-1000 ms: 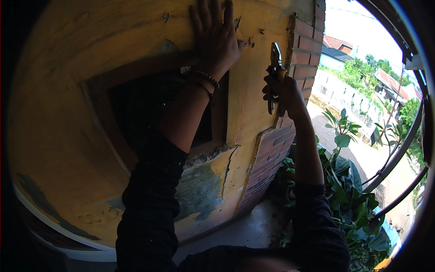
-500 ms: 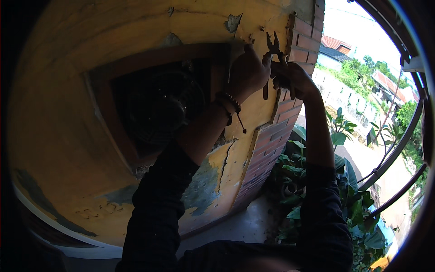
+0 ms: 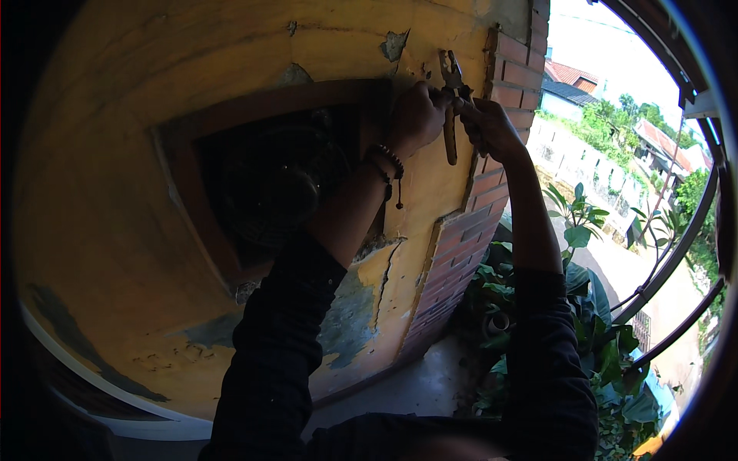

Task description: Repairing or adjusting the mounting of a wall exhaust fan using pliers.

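Observation:
A pair of pliers (image 3: 451,137) stands upright in front of the yellow wall, its jaws up and parted. My right hand (image 3: 492,129) is closed on it from the right, its fingertips by the pivot. One handle hangs down in plain sight between my hands; the other is mostly hidden by the right hand. Close on the left, my left hand (image 3: 417,117) is curled with fingertips pressed together, reaching to the pliers near the pivot. Whether those fingers hold something small is too dark to see. A dark beaded bracelet (image 3: 387,170) circles the left wrist.
Left of my arms, a dark-framed wall opening (image 3: 181,165) holds what looks like a fan (image 3: 288,184). The yellow wall (image 3: 338,46) has peeling plaster and a crack. Brick cladding (image 3: 461,257) edges it on the right. Leafy plants (image 3: 596,300) and a curved railing (image 3: 676,253) lie beyond.
The pliers have turned, and their jaws have shifted left. My right hand has moved slightly left, its grip altered near the pivot. My left hand has drawn a little left and down.

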Available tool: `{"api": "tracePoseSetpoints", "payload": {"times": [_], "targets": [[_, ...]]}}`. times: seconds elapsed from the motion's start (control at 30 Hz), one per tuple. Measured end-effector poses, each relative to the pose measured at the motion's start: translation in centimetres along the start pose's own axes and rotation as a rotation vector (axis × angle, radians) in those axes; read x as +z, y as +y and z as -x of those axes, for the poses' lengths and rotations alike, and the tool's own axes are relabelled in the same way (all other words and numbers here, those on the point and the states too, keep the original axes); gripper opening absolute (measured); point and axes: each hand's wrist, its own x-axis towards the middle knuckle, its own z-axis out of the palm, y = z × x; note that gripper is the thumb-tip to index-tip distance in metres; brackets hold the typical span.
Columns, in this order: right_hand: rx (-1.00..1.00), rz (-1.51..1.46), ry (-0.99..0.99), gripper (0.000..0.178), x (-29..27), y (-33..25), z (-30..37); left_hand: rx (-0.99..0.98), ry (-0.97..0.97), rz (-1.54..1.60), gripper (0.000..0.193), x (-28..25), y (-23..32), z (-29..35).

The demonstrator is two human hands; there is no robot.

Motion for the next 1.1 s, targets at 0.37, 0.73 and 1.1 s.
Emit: {"api": "tracePoseSetpoints", "payload": {"times": [0.37,0.73,1.1], "targets": [[-0.227,0.168,0.32,0.035,2.0,0.8,-2.6,0.054,0.274,-0.321,0.03,0.7,3.4,0.0],[-0.724,0.422,0.481,0.048,3.9,5.8,0.3,0.162,0.431,-0.339,0.031,2.7,1.9,-1.0],[-0.685,0.351,0.642,0.034,3.4,5.0,-2.4,0.114,0.324,-0.437,0.034,2.1,3.6,-0.1]]}}
